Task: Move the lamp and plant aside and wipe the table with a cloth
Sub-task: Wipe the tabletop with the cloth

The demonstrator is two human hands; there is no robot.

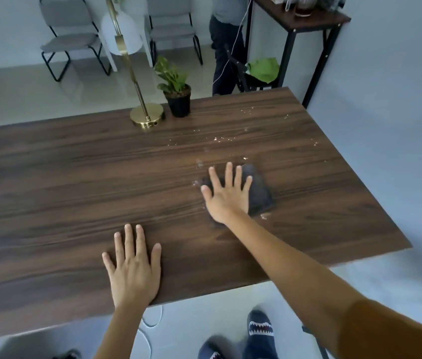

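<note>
A dark wooden table (62, 182) fills the view. At its far edge stand a gold lamp (147, 117) with a white shade and, just to its right, a small green plant in a black pot (178, 103). My right hand (226, 194) lies flat with fingers spread on a dark grey cloth (260, 191) right of the table's centre. Pale crumbs (217, 139) are scattered between the cloth and the far right corner. My left hand (133, 266) rests flat on the bare wood near the front edge, fingers apart, holding nothing.
Two grey chairs (67, 40) stand on the floor beyond the table. A person (226, 45) stands at the far side beside a tall dark side table (305, 24), and something green (264, 68) lies on a black chair there. A white cable (150, 330) runs on the floor below.
</note>
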